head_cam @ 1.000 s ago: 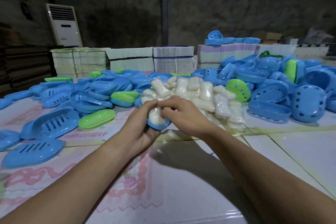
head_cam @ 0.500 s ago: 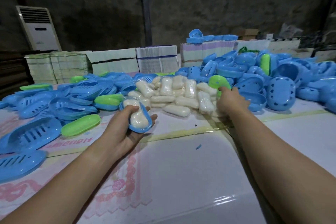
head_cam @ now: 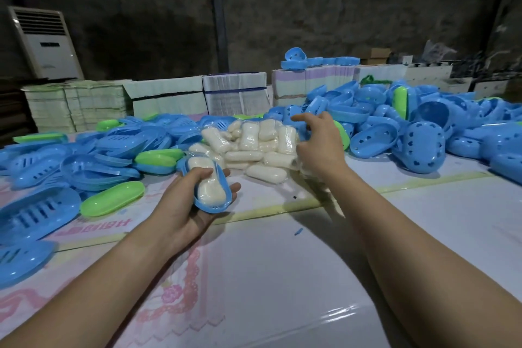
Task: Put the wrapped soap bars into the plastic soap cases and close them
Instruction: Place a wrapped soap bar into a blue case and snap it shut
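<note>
The left hand (head_cam: 180, 203) held a blue case half (head_cam: 210, 189) cupped in its palm, fingers curled under it and the thumb pressing across a wrapped soap bar (head_cam: 207, 182) that already lay inside — so the filling step for this case looked done, but no lid was on it yet. The right hand (head_cam: 319, 144) was well apart from the left, fingers spread and relaxed, gripping nothing, hovering at the right edge of the pile of wrapped soap bars (head_cam: 254, 147) and near the heap of blue case halves (head_cam: 418, 133) with heart-shaped holes. My judgement was that it was reaching for a matching half to close the case, though whether it was touching a green piece (head_cam: 340, 133) just behind it could not be told from this angle.

As for progress, much remained: the soap pile on the worktop (head_cam: 310, 263) was still large, and loose blue and green halves lay scattered to the left, including slotted blue trays (head_cam: 36, 212) and a green half (head_cam: 111, 198). No closed, finished case could be picked out with confidence anywhere in view.
</note>
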